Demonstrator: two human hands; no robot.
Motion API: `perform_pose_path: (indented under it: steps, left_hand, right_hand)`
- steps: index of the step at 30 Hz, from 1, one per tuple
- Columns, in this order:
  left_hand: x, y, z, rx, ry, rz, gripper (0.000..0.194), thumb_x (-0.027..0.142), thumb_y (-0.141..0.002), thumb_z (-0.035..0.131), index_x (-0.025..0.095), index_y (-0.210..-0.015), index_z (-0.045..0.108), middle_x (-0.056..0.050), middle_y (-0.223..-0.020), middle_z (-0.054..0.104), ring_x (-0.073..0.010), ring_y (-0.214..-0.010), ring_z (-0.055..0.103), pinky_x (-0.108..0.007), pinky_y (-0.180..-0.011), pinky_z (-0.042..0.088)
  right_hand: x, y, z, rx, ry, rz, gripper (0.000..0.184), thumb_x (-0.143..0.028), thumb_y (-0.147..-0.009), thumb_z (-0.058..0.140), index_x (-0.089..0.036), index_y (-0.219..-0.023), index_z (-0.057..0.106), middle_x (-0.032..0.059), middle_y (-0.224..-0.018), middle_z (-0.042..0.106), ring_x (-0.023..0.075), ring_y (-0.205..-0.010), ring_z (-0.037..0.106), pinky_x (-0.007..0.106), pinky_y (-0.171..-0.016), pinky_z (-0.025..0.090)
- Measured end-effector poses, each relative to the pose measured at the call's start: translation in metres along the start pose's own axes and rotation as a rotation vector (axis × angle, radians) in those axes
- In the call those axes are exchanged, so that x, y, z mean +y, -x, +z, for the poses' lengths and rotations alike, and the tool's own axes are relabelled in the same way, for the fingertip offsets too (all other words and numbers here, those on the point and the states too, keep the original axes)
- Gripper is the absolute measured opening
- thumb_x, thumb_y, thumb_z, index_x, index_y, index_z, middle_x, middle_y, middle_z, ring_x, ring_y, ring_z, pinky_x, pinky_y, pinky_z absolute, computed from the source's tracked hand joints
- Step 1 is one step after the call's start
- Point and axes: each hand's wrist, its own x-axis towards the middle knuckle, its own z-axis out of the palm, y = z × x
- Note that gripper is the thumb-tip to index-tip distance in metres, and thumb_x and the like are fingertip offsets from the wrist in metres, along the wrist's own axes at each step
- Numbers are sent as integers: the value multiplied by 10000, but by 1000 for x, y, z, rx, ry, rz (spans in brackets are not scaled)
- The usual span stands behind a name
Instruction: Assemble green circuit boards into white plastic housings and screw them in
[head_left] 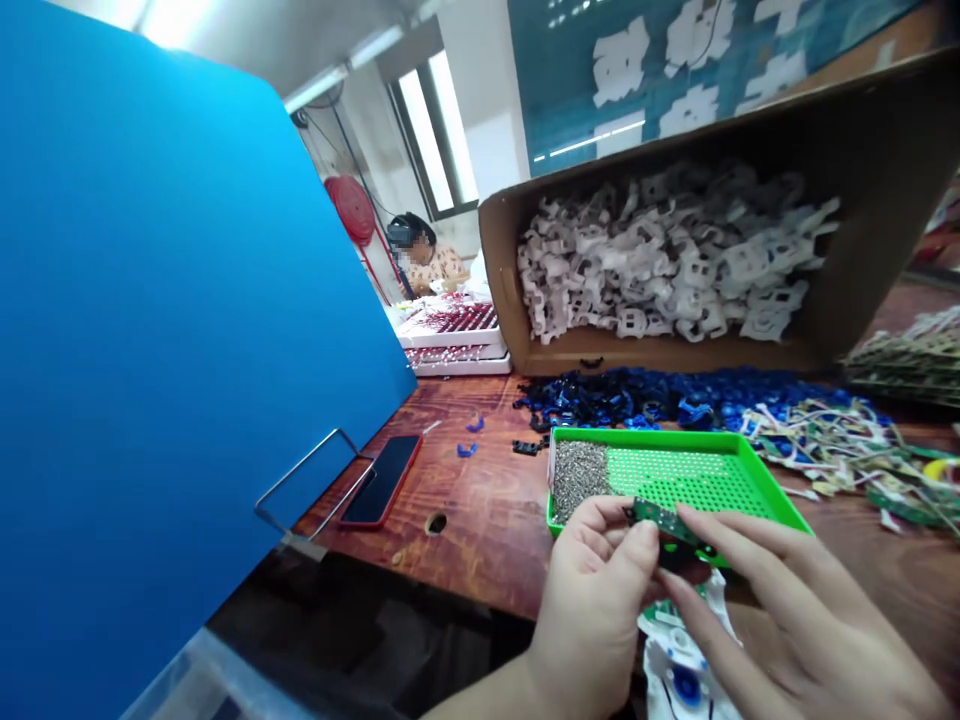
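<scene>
On your far left, a tall blue panel [180, 280] walls off that side, and a bent wire loop [296, 470] juts from near its lower edge, partly across a red-edged smartphone [382, 482] on the wooden table [480, 530]. Past the panel you see a person [439, 268] wearing dark headgear, behind stacked white trays [457, 362] of red parts. Right of the phone come a round hole [435, 523], two small blue clips [467, 450] and a little black part [526, 448].

Further right, a cardboard box [499, 260] opens toward you, full of white plastic housings [645, 260]. Blue and black pieces [630, 395] spread along its front. Nearer you sits a green perforated tray [772, 490], small metal screws [581, 475] heaped at its left end; your hands cover part of its near edge. Wired boards [832, 440] tangle beyond its right side.

Your left hand [589, 610] has its grip closed on the left part of a green circuit board [664, 520], thumb in front. Your right hand [802, 600] has its grip slightly parted around the board's right part, index finger above, thumb below. The board sits between both grips, over the tray's near edge. Below it, a white housing with a blue disc [686, 685] shows between your hands.
</scene>
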Motion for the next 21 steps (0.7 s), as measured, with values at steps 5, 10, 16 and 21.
perform_pose_path:
  steps: [5,10,16,21]
  left_hand:
    - [-4,-2,-4,-9,37,-59,281,209,-770,677,156,-949,468,-41,-786,684,-125,-636,663,-238,-620,501]
    - [-5,0,-12,-27,-86,8,314,260,-758,702,164,-933,458,-20,-717,676,-110,-624,647,-226,-649,474]
    - [-7,0,-26,-21,-120,19,311,272,-745,714,168,-916,477,11,-671,643,-80,-590,602,-200,-612,440]
    - [-9,0,-37,-29,-69,-13,344,286,-727,727,173,-905,456,-2,-672,648,-92,-571,606,-196,-571,424]
  right_hand:
    - [7,3,3,5,107,-95,488,-478,-834,521,-189,-1228,513,93,-1074,564,183,-883,622,289,-710,572]
    - [10,5,2,-33,65,-117,445,-450,-841,517,-162,-1180,522,101,-1049,590,193,-880,629,298,-710,577]
    - [5,-4,3,-48,47,-239,343,-397,-842,521,-146,-1070,567,90,-952,625,175,-809,644,269,-667,586]
    - [-1,-9,8,-6,87,-277,287,-361,-870,466,-133,-999,581,100,-912,636,169,-777,663,243,-617,592]
